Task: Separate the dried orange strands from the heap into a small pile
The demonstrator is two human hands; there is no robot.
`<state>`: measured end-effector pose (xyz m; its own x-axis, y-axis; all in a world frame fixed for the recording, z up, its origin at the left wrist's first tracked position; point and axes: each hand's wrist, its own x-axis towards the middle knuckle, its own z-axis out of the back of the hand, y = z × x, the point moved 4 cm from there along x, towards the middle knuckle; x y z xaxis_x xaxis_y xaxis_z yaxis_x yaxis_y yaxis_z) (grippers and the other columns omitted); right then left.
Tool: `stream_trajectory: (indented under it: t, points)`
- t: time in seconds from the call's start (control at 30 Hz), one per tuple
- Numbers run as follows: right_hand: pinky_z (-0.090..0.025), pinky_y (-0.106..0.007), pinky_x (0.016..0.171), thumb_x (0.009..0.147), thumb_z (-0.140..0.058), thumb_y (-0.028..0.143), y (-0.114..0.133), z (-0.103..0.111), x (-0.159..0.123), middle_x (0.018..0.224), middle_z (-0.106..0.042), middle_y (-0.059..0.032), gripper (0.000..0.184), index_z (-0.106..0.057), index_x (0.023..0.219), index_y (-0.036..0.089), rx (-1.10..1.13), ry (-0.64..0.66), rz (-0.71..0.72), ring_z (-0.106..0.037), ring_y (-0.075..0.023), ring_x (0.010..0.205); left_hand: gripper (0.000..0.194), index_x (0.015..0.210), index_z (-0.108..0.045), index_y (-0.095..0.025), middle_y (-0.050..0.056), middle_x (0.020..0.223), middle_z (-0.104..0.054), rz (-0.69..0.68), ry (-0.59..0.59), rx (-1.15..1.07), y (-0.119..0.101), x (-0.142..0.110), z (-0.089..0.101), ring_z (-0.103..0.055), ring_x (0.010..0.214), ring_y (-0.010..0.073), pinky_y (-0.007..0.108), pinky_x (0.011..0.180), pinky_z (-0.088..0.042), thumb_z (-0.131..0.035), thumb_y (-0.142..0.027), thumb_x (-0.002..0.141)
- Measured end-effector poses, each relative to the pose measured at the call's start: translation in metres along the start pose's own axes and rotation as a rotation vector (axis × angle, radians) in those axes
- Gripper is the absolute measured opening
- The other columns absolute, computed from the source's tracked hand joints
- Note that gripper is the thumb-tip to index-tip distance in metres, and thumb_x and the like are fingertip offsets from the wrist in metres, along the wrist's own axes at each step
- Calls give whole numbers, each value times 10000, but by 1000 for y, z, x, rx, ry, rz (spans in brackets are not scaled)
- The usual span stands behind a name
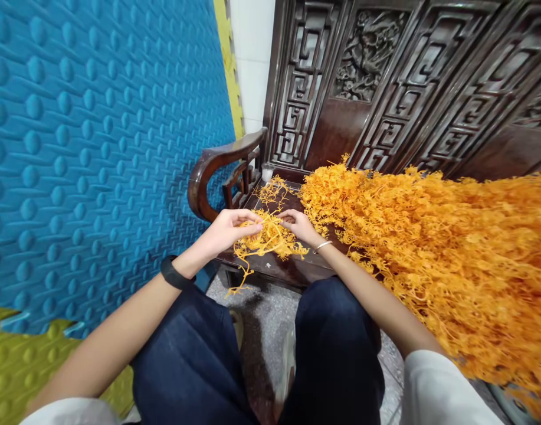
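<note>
While hands [232, 228] [302, 228] curl at orange strands [274, 237], grip unclear, long sprig [246, 272] dangles floorward

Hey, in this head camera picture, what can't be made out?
All in the head view:
What the left hand and right hand grip: the orange strands are too fine and tangled.
Big orange pile's right end: cut off by the edge.
Wooden seat under that pile: hidden by it.
Small white object: too small to identify.
</note>
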<state>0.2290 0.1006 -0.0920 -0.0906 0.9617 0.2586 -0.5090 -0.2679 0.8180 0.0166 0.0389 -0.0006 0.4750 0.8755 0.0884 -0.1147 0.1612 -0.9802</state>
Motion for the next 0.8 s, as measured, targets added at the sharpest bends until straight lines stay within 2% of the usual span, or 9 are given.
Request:
stream_trajectory:
  t: [0.13,0.3,0.37,0.43,0.53,0.63,0.7,0.8]
  points:
    - [-504,-321,818,744,-559,114,3,-2,0,944,-676,-75,175,-672,873,151,-10,38,62,-635,-156,845,221,781,-588,-146,-5,722,-620,-53,-12,13,-1,-2,3,-562,661,109,256,659,-416,-719,-276,660]
    - [-508,-332,803,750,-571,137,7,-1,-1,942,-671,-72,174,-680,883,160,-30,55,101,-634,-164,850,240,770,-504,-166,-17,690,-604,-55,-44,-12,2,-1,6,-578,669,119,266,675,-415,-692,-292,690]
    - [-503,-342,810,733,-574,123,13,3,-1,959,-671,-70,183,-681,875,164,-26,25,124,-623,-176,895,252,780,-478,-173,-17,696,-613,-49,-65,-67,2,-1,5,-588,679,121,260,673,-414,-683,-295,699]
    - [-499,-349,823,733,-568,125,23,13,-3,984,-668,-70,179,-675,871,165,35,-58,141,-616,-179,924,262,793,-457,-178,-5,738,-637,-40,-96,-137,2,-1,5,-604,707,124,253,672,-416,-674,-297,708]
    - [-497,-350,833,773,-564,185,47,31,-11,961,-670,-63,135,-654,872,167,184,-261,185,-624,-169,897,258,807,-443,-182,16,816,-665,-8,-145,-219,3,0,5,-623,740,124,231,646,-414,-659,-295,723]
    - [-496,-343,829,819,-553,238,80,43,-28,893,-661,-38,109,-630,880,189,263,-424,283,-624,-157,864,233,801,-448,-185,11,799,-665,53,-212,-286,5,3,6,-628,722,120,199,569,-395,-650,-283,737]
    - [-495,-339,806,854,-524,250,106,43,-42,872,-647,-29,116,-623,896,206,245,-436,379,-617,-151,844,181,787,-461,-180,6,738,-652,139,-248,-350,7,4,6,-618,664,117,199,541,-404,-625,-251,756]
    - [-477,-365,809,861,-528,237,147,31,-65,889,-644,-32,107,-623,906,218,91,-316,601,-602,-165,873,76,764,-499,-157,0,650,-619,285,-270,-468,9,4,3,-586,564,106,220,529,-438,-574,-163,771]
